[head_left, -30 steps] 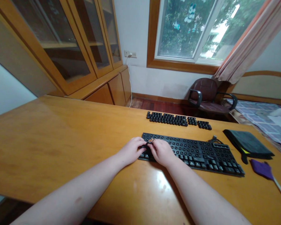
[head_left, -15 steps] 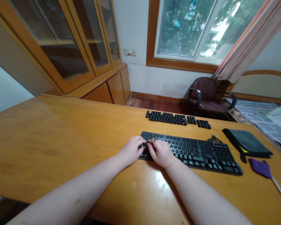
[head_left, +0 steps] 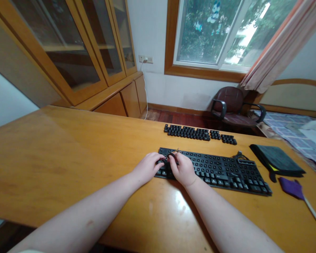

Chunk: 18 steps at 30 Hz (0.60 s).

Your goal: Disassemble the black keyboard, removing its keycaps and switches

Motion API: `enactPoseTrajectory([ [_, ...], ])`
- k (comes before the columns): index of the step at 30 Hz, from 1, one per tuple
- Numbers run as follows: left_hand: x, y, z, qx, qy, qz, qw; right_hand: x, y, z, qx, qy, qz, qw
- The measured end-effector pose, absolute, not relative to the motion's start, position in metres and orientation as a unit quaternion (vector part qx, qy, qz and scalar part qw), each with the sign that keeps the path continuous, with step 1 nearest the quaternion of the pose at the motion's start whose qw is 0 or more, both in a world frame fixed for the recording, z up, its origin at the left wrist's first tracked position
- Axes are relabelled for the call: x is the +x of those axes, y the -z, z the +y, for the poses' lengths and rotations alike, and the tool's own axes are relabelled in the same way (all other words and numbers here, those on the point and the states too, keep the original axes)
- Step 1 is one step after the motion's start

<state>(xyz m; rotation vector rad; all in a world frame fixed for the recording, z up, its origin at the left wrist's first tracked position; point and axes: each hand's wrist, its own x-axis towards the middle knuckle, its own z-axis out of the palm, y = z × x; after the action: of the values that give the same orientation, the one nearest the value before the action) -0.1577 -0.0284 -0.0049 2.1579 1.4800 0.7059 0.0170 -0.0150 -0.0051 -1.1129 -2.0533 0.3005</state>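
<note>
Gripping dark tool (head_left: 171, 155) in right hand (head_left: 183, 168); curling left hand (head_left: 146, 168), unclear if gripping; leaving lower keycaps (head_left: 220, 182) on keyboard (head_left: 209, 165), detached keycaps (head_left: 186, 132) beyond.

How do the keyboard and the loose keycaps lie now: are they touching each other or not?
Apart. The head view shows a strip of wooden table between the far edge of the keyboard and the loose keycaps.

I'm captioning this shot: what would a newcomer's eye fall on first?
Probably the left hand and right hand, close together over the left end of a black keyboard, many keys without caps. Beyond it on the desk, loose keycaps lie in rows. At right, a purple piece on a pale stick stands out.
</note>
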Motion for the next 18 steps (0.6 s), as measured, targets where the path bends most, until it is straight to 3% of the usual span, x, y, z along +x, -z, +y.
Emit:
enactPoseTrajectory([
  [11, -0.158, 0.007, -0.030, 0.759, -0.257, 0.556, 0.223, 0.013, 0.005, -0.002, -0.528, -0.182, -0.761, 0.328],
  [18, -0.158, 0.009, -0.029, 0.768, -0.263, 0.545, 0.207, 0.014, 0.004, -0.006, -0.456, -0.181, -0.808, 0.327],
])
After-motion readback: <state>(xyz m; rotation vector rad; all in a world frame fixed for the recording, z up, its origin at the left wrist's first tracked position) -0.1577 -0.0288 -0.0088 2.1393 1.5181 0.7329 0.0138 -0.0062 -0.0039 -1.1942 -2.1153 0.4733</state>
